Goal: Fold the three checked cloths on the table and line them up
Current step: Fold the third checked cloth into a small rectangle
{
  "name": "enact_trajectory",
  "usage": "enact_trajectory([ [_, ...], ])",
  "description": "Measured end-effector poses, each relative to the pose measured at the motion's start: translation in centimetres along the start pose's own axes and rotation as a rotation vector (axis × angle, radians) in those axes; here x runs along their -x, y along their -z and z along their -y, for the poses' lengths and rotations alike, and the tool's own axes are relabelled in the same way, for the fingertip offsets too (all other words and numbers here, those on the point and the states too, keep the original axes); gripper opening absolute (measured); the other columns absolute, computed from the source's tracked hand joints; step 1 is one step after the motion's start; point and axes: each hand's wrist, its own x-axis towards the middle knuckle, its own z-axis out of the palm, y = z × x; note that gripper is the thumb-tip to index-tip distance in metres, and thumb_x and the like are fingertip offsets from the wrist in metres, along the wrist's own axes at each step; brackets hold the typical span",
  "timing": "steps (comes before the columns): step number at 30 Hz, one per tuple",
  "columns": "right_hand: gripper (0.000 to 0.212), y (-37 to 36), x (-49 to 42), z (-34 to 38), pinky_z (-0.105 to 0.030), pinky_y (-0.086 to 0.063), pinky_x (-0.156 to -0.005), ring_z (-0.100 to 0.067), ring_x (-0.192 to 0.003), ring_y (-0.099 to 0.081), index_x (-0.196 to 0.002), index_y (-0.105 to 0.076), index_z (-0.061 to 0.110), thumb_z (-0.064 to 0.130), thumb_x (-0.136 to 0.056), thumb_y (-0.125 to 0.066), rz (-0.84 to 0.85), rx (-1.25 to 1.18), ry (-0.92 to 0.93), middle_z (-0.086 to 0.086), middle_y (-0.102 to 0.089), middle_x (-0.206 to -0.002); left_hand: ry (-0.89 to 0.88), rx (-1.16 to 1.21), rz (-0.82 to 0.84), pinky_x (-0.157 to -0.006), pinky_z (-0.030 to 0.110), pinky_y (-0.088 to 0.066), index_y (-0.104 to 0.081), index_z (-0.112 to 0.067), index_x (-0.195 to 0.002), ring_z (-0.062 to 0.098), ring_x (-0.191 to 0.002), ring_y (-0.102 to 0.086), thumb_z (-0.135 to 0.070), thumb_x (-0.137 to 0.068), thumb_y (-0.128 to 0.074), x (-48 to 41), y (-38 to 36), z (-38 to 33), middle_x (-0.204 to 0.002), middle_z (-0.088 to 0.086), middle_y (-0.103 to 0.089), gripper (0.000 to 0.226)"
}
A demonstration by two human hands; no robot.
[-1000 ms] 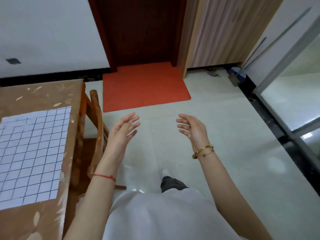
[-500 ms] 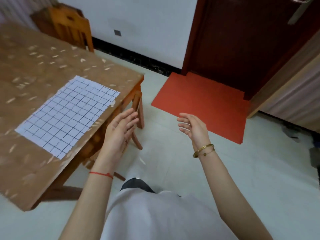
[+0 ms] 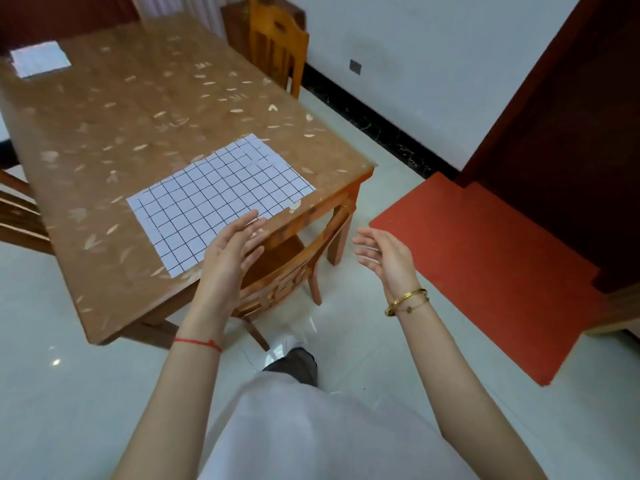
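Pale glossy floor tiles and a white wall frame a brown wooden surface with a leaf pattern on its shiny top. One checked cloth lies flat and unfolded near the surface's close right corner. A second checked cloth lies at the far left corner, well apart from the first. A wooden chair is tucked under the close corner, and another chair stands at the far end. A red mat lies on the floor before a dark door.

The left hand, with a red string at its wrist, is raised at the surface's front edge. Its fingertips overlap the near cloth's corner in view, but I cannot tell whether they touch it. Its grip is spread, fingers straight, holding nothing. The right hand, with gold bracelets at the wrist, is raised above the floor beside the tucked chair, palm turned toward the other hand. Its grip is likewise spread and holds nothing.
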Motion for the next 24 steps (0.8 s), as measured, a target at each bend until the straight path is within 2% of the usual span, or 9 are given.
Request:
enact_trajectory([
  [9, 0.028, -4.1, -8.3, 1.9, -0.026, -0.054, -0.074, -0.016, -0.079, -0.064, -0.109, -0.069, 0.004, 0.020, -0.100, -0.048, 0.081, 0.052, -0.012, -0.009, -0.073, -0.095, -0.013, 0.061, -0.117, -0.105, 0.037, -0.047, -0.063, -0.020, -0.125, 0.012, -0.113, -0.066, -0.015, -0.101, -0.047, -6.3, 0.9, -1.4, -0.118, -0.005, -0.072, 0.029],
  [17, 0.024, -10.7, -14.8, 3.6, -0.028, -0.054, -0.078, -0.014, -0.078, -0.064, -0.098, -0.070, 0.012, 0.020, -0.101, -0.047, 0.168, 0.049, -0.037, -0.006, -0.072, -0.092, -0.016, 0.071, -0.215, -0.105, 0.037, -0.047, -0.063, -0.018, -0.127, 0.013, -0.114, -0.066, -0.017, -0.101, -0.047, -11.9, 4.4, -3.3, -0.119, -0.003, -0.071, 0.030],
  [24, 0.025, -15.9, -18.3, 3.3, -0.029, -0.054, -0.076, -0.014, -0.079, -0.065, -0.100, -0.070, 0.010, 0.021, -0.100, -0.047, 0.293, 0.097, -0.086, -0.004, -0.072, -0.091, -0.009, 0.092, -0.331, -0.104, 0.037, -0.047, -0.063, -0.018, -0.126, 0.014, -0.115, -0.065, -0.019, -0.100, -0.050, -14.8, 6.8, -3.7, -0.120, -0.003, -0.071, 0.029],
])
